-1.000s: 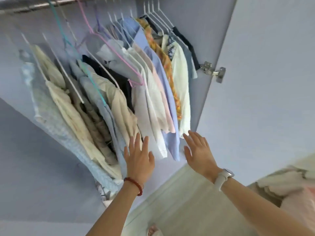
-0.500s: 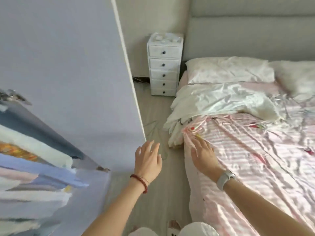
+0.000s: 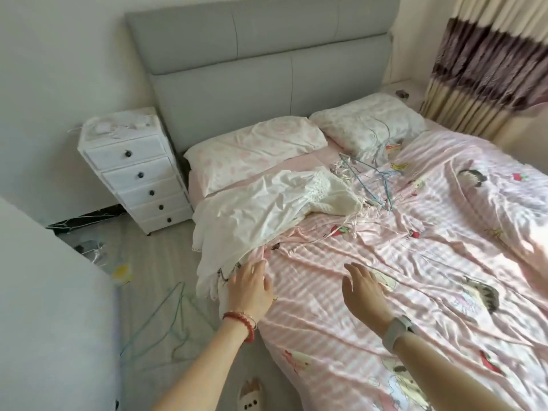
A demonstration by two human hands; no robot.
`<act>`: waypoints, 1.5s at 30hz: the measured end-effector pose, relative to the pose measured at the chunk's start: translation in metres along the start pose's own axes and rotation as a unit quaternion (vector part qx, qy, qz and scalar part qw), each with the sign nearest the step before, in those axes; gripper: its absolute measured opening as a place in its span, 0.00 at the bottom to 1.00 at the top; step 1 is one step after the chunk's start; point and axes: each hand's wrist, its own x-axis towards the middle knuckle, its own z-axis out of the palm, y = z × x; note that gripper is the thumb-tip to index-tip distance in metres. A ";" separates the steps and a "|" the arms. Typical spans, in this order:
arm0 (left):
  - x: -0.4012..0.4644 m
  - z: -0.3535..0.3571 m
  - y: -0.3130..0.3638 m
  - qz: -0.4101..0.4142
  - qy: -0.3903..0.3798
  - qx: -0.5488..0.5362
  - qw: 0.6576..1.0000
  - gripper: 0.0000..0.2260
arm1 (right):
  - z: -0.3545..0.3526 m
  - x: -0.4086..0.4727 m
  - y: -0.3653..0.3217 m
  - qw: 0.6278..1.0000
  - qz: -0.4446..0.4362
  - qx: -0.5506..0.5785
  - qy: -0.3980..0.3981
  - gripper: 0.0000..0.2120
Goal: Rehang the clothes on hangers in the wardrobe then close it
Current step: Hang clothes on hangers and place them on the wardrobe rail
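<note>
A white garment (image 3: 252,215) lies crumpled on the bed's left side and hangs over its edge. A white knitted piece (image 3: 332,191) lies beside it. Behind them sits a tangle of wire hangers (image 3: 367,182). My left hand (image 3: 249,287), with a red bead bracelet, reaches over the garment's lower hem with fingers relaxed, holding nothing. My right hand (image 3: 363,287), with a white watch at the wrist, hovers over the pink striped bedsheet (image 3: 415,262) with fingers spread. The wardrobe door (image 3: 53,307) shows at the left edge; the hanging clothes are out of view.
A white chest of drawers (image 3: 136,173) stands left of the bed by the grey headboard (image 3: 267,69). A green wire hanger (image 3: 160,327) lies on the floor with other clutter (image 3: 98,250). Two pillows (image 3: 255,149) lie at the bed's head. Curtains (image 3: 489,69) hang at the right.
My view swung from the wardrobe's hanging clothes to the bed. Both hands moved from the wardrobe to above the bed, the left one arriving at the white garment's hem.
</note>
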 end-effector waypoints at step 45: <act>0.436 0.169 0.038 0.054 -0.069 0.022 0.996 0.08 | 0.031 0.476 0.232 0.871 0.393 0.248 0.158 0.15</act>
